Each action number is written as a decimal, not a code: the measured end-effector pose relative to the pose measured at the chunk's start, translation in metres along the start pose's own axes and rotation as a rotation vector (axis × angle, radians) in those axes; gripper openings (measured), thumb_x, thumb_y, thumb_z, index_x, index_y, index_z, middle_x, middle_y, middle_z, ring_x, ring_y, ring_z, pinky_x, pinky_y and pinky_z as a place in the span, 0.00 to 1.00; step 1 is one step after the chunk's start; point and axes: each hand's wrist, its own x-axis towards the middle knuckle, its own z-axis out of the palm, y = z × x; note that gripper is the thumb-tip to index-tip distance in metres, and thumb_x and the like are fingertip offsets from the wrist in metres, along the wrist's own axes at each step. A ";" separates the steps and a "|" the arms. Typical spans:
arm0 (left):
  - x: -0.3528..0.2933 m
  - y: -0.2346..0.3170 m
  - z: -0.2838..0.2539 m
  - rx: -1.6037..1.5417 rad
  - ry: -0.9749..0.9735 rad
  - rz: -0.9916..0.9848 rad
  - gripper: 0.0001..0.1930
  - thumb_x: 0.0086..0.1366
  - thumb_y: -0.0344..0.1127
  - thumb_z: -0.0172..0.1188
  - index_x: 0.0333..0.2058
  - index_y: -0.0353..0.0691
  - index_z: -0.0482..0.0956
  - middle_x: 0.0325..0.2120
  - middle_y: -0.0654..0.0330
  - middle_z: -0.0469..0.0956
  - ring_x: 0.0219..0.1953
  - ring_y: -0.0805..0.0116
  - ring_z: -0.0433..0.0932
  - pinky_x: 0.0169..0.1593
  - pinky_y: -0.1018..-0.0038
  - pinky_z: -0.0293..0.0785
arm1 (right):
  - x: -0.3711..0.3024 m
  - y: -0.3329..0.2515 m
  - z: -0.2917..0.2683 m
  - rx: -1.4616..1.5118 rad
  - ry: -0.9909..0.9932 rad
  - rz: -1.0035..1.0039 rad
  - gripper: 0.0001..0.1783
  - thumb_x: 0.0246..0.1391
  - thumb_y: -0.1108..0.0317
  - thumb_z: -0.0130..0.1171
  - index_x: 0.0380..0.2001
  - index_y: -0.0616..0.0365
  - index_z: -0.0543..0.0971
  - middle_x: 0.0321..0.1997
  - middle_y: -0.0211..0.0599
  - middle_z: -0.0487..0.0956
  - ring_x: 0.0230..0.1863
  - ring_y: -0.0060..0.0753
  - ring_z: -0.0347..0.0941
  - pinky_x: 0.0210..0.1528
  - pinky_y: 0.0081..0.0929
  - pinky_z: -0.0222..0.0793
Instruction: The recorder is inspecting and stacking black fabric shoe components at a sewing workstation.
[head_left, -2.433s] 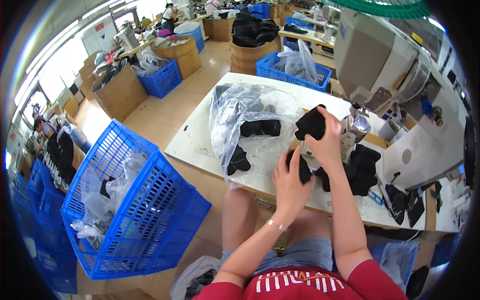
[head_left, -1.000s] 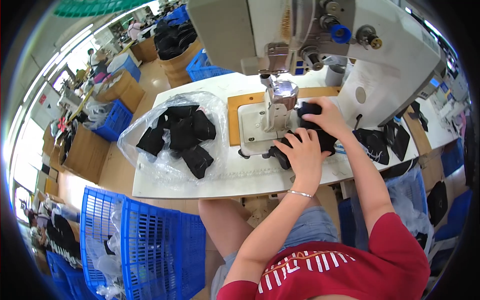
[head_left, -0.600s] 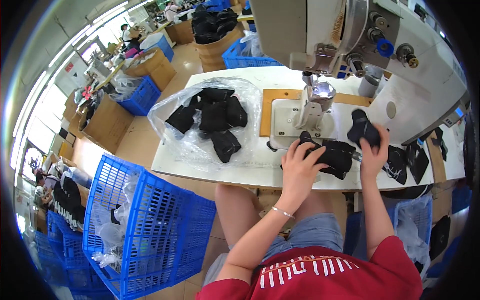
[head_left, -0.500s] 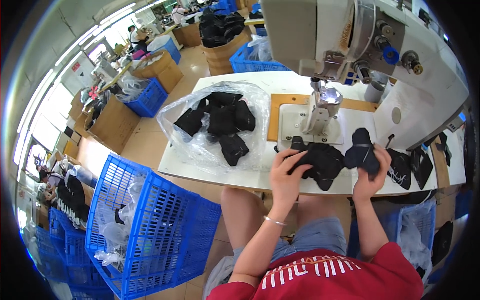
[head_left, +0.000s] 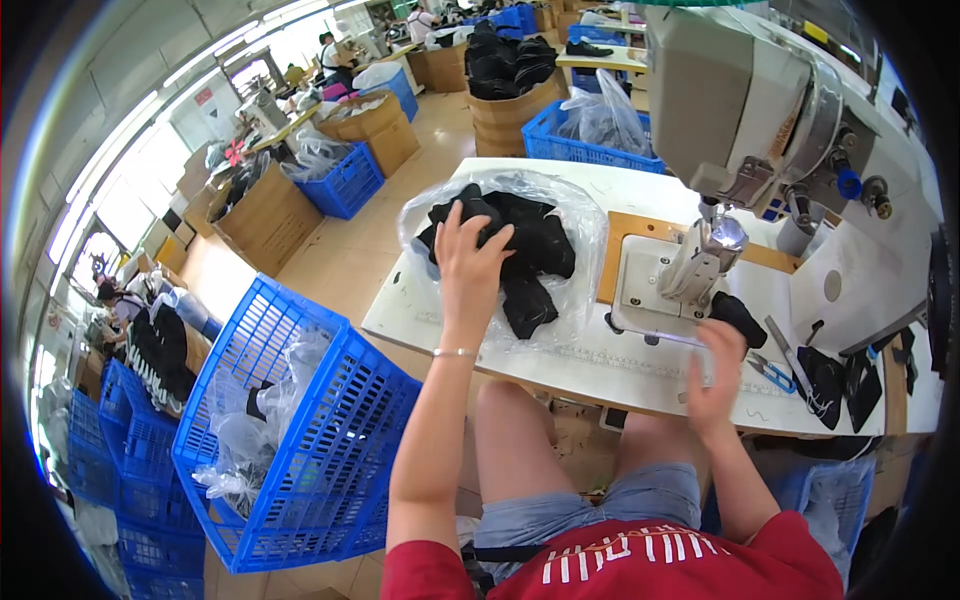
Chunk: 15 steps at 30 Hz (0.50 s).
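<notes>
My left hand (head_left: 472, 255) reaches over a clear plastic bag (head_left: 588, 235) on the left of the white table, its thumb and fingers closed around a black fabric piece (head_left: 470, 203). Other black fabric pieces (head_left: 540, 235) lie in a heap on the bag beneath and beside it. In front of the sewing machine post (head_left: 690, 270), my right hand (head_left: 714, 375) is raised over the table's front part, slightly blurred, with its thumb apart from the fingers and nothing seen in it. A single black piece (head_left: 738, 320) rests against the post's right side, just beyond those fingers.
Blue-handled scissors (head_left: 773, 373) and a long metal tool (head_left: 785, 350) lie right of my right hand. Further right are black pieces with a white cord (head_left: 822, 385). A large blue crate (head_left: 330, 450) stands at left. The machine head (head_left: 745, 100) overhangs the table.
My left hand has moved from in front of the machine to the heap on the bag. My right hand has let go of its black piece, one of which now sits by the post. The view has shifted.
</notes>
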 end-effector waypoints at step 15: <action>-0.072 -0.153 -0.046 0.108 -0.052 -0.850 0.26 0.64 0.45 0.65 0.55 0.36 0.73 0.46 0.43 0.78 0.48 0.47 0.77 0.51 0.61 0.71 | 0.148 -0.068 0.173 0.600 -0.117 0.275 0.17 0.65 0.66 0.52 0.53 0.60 0.77 0.48 0.55 0.81 0.49 0.58 0.78 0.51 0.42 0.72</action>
